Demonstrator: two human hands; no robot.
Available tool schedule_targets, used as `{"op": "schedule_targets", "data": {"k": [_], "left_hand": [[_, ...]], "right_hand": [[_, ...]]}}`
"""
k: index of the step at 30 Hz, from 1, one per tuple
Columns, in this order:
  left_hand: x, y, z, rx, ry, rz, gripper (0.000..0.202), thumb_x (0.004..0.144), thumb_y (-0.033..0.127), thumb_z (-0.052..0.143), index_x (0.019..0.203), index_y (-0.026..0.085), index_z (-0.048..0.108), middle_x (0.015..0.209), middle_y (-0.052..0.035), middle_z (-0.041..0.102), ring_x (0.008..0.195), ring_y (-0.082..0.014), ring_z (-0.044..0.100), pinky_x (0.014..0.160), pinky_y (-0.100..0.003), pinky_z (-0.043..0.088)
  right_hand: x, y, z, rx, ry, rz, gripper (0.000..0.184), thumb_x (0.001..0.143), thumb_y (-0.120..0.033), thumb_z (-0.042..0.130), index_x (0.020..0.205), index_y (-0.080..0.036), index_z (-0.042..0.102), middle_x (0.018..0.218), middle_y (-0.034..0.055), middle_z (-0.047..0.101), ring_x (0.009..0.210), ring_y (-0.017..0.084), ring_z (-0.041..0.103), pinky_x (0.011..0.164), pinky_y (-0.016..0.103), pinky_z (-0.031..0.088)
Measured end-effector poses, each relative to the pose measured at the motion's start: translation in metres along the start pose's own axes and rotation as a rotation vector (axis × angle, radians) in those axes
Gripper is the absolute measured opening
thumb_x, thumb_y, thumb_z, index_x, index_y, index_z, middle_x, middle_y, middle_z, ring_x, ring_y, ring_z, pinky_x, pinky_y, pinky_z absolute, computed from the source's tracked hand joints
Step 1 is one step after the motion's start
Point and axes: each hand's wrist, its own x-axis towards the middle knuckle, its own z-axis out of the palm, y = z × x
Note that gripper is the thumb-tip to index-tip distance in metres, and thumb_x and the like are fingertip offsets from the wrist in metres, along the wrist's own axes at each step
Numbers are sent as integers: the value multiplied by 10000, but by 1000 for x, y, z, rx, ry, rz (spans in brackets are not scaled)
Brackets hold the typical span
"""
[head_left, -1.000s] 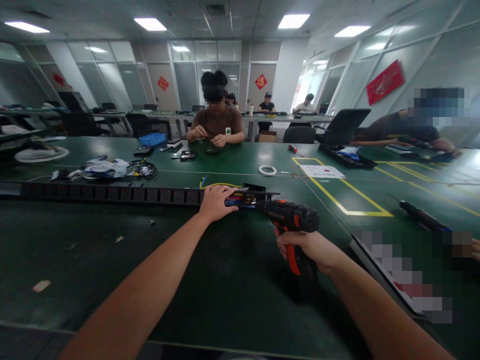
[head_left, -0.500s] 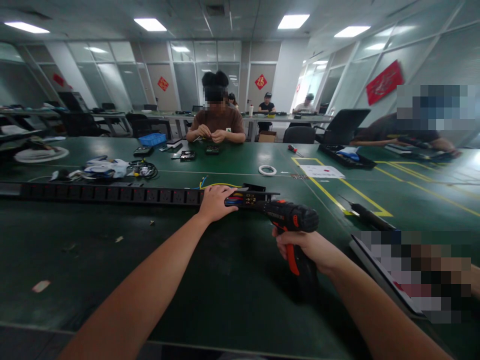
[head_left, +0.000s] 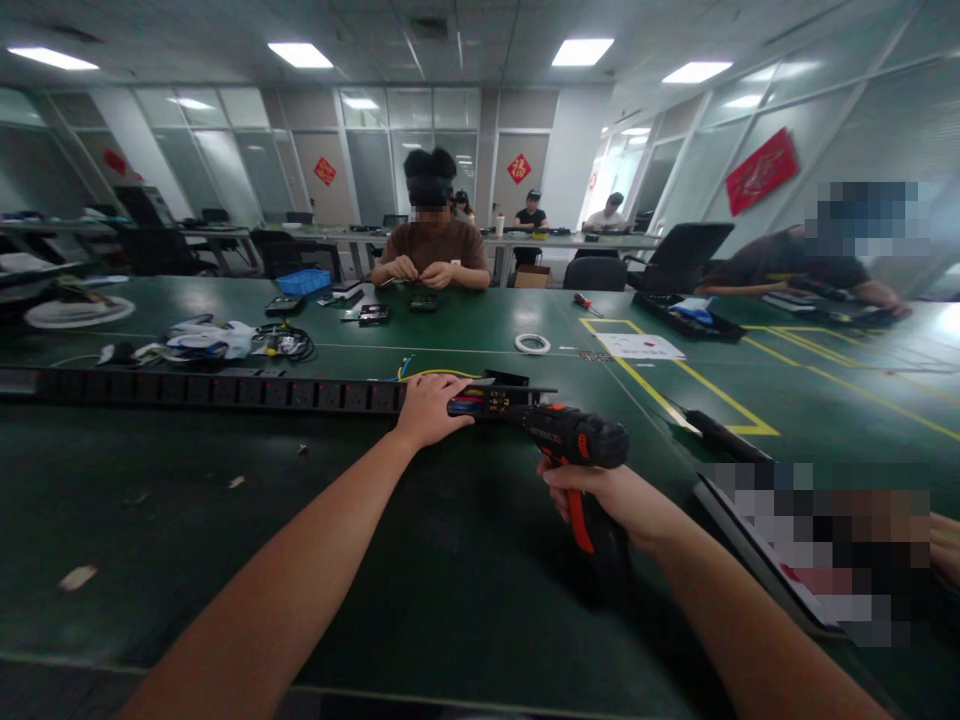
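A long black power strip (head_left: pixel 300 394) lies across the green table, its right end uncovered so that coloured wires and brass terminals (head_left: pixel 498 401) show. My left hand (head_left: pixel 433 410) is wrapped over the strip just left of those terminals and grips it. In my right hand (head_left: pixel 592 487) is a black and orange cordless drill (head_left: pixel 574 435), held by its handle. The drill's nose points left at the terminals; whether its bit touches a screw there cannot be made out. Behind the strip, yellow and blue wires (head_left: pixel 435 374) stick out.
A roll of white tape (head_left: pixel 532 344), a printed sheet (head_left: pixel 640 346) and a red screwdriver (head_left: pixel 583 302) lie farther back. At right are a dark pen-like tool (head_left: pixel 720 432) and another person's hand (head_left: pixel 946 545). Bagged cables (head_left: pixel 210 338) sit at left. A co-worker (head_left: pixel 431 245) sits opposite.
The view has shifted very slightly. My left hand stays on the power strip, and the drill in my right hand keeps nearly the same place at the terminals.
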Motion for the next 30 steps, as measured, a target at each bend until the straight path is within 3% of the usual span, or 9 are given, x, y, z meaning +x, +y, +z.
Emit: {"op": "schedule_targets", "data": {"k": [14, 30], "left_hand": [[0, 1, -1, -3, 11, -4, 662, 775, 576, 768, 1363, 314, 616, 1332, -50, 645, 1258, -314, 540, 1087, -504, 312], [0, 1, -2, -15, -2, -6, 662, 775, 577, 768, 1368, 327, 610, 1334, -50, 643, 1260, -318, 536, 1088, -507, 304]], "right_hand": [[3, 2, -5, 18, -51, -33, 133, 754, -277, 715, 791, -182, 629, 598, -17, 603, 555, 155, 573, 562, 280, 460], [3, 0, -1, 19, -18, 7, 194, 682, -306, 762, 767, -189, 633, 576, -15, 612, 558, 170, 584, 572, 293, 453]]}}
